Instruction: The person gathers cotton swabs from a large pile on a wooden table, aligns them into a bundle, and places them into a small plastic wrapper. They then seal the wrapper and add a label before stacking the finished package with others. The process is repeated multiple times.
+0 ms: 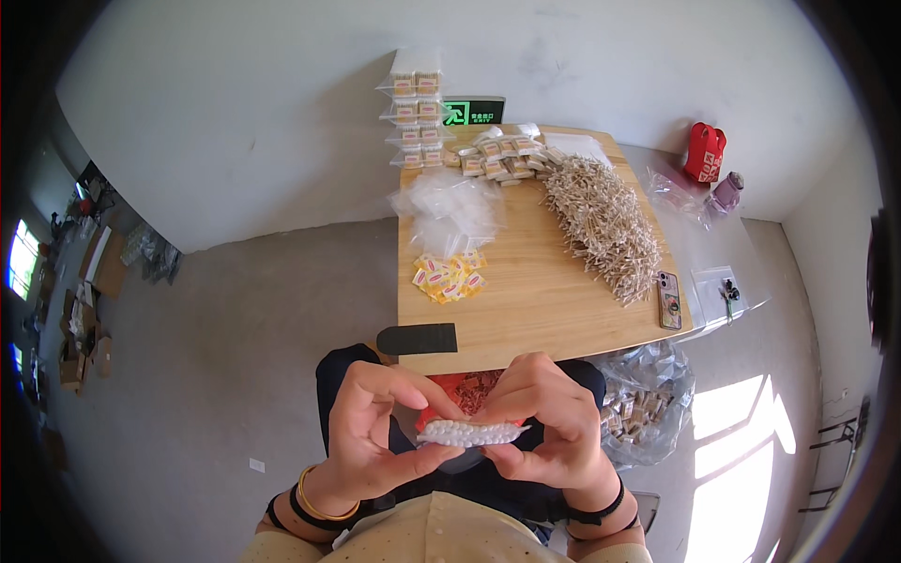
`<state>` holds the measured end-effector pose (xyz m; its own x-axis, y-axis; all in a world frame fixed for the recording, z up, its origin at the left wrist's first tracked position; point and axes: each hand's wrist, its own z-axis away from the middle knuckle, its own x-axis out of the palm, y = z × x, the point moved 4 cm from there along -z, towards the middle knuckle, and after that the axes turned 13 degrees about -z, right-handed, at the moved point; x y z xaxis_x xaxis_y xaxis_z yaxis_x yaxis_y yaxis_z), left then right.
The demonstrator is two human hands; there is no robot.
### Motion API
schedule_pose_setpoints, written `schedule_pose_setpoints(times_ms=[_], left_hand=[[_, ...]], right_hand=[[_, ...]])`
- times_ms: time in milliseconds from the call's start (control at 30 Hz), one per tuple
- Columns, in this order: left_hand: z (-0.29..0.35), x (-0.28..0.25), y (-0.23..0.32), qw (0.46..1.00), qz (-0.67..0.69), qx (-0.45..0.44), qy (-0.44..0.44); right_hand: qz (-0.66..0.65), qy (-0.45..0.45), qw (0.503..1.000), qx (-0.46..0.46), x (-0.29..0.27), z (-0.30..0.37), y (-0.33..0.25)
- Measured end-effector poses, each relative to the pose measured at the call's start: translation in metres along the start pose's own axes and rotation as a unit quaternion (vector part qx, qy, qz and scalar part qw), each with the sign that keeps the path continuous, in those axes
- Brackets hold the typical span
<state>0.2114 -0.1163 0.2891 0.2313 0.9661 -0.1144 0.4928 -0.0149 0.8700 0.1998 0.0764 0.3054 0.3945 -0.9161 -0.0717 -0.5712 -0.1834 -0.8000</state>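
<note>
A flat bundle of cotton swabs [469,433], its white tips facing me, is pinched between both hands in front of my lap. My left hand [371,432] grips the left end with thumb below and fingers above. The right end sits between the thumb and fingers of my right hand [554,422]. I cannot tell whether a clear bag wraps the bundle. On the wooden table [526,281] beyond lie a large heap of loose cotton swabs [605,225], clear plastic bags [450,208] and small yellow-and-white cards [449,277].
Filled swab packs [507,155] lie at the table's back, beside tall stacked packs [416,113]. A black pad [418,339] overhangs the front left edge. A phone [668,300] lies at the right edge. Below stands a clear sack of packs [643,413]. Something red [460,389] lies behind my hands.
</note>
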Motion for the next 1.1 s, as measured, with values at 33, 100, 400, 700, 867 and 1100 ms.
schedule_pose_setpoints(times_ms=[33, 100, 400, 700, 867, 1100], left_hand=[[0.0, -0.001, 0.0, 1.0, -0.026, 0.004, 0.011], [0.002, 0.0, -0.001, 1.0, -0.006, -0.004, 0.015], [-0.005, 0.002, 0.007, 0.99, -0.124, 0.068, 0.01], [0.0, 0.0, 0.004, 0.99, -0.124, 0.069, 0.018], [0.0, 0.0, 0.004, 0.997, -0.072, 0.031, -0.018], [-0.003, -0.001, -0.002, 0.999, -0.001, -0.024, -0.03]], right_hand=[[0.0, 0.0, 1.0, 0.001, 0.0, 0.0, 0.0], [-0.001, 0.0, 1.0, 0.003, -0.001, -0.001, -0.001], [0.027, 0.006, 0.999, 0.035, -0.007, 0.001, -0.001], [0.019, 0.019, 0.998, 0.049, -0.004, 0.001, -0.004], [-0.017, -0.012, 0.999, 0.043, -0.005, 0.003, -0.001], [-0.115, -0.039, 0.991, 0.057, -0.01, 0.004, 0.009]])
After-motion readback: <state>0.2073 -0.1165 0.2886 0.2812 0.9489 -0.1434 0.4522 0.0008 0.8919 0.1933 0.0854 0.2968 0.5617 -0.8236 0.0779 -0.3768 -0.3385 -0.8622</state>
